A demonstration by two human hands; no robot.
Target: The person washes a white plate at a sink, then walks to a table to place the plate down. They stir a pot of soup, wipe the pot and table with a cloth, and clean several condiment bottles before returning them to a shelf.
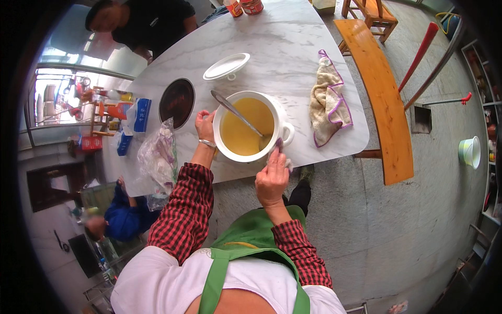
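A white two-handled ceramic pot (280, 114) with yellow liquid stands near the marble-look table's edge, a metal spoon (235, 111) leaning in it. My left hand (205, 126) grips the pot's left side, its handle mostly hidden. My right hand (272, 176) holds a small purple-edged cloth (290, 165) against the pot's lower right rim, below the right handle. Beyond the pot, a white lid (227, 66) lies with its knob towards me. A beige cloth with purple trim (327, 98) lies on the table to the right.
A dark round plate (177, 103), a crumpled plastic bag (157, 151) and blue tissue packs (142, 115) are at the left. Two red-labelled containers (251, 6) stand at the far edge. A wooden bench (382, 98) is on the right. Two people (157, 27) (127, 216) are nearby.
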